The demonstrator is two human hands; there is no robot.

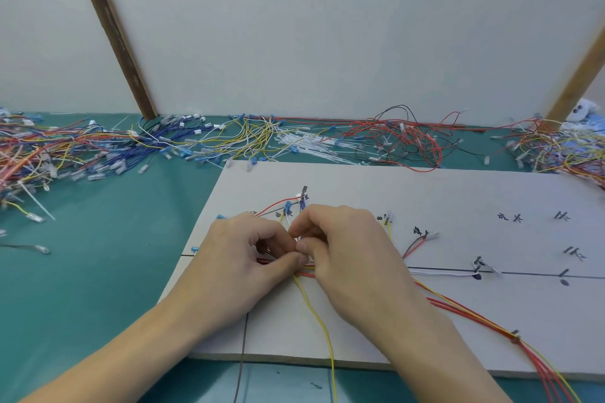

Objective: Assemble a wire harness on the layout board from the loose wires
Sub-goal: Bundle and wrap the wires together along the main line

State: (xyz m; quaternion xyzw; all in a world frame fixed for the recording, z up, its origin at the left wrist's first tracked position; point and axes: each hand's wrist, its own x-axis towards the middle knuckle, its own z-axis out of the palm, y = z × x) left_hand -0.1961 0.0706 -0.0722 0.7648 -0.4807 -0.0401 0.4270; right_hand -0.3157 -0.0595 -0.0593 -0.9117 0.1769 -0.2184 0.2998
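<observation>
A person's left hand [242, 258] and right hand [353, 255] meet over the near-left part of a white layout board [425, 193] on a green table [98, 271], both pinching the same wire bundle [306, 271] where its branches join. The left thumb and forefinger are pressed together on the bundle from the left; the right fingers [302, 247] curl in and nip it from the right, tips nearly touching the left hand's. What, if anything, is being wrapped round the joint cannot be told, since the hands hide it. The bundle's long axis runs left to right along the drawn black line, passing under both hands, so neither hand is nearer. A yellow wire [322, 330] drops from the pinch toward the near edge of the board, while red wires [474, 314] trail off to the near right. Short branches with blue terminals [288, 206] fan out just beyond the fingertips. Loose wires [255, 137] lie heaped along the far side of the table.
</observation>
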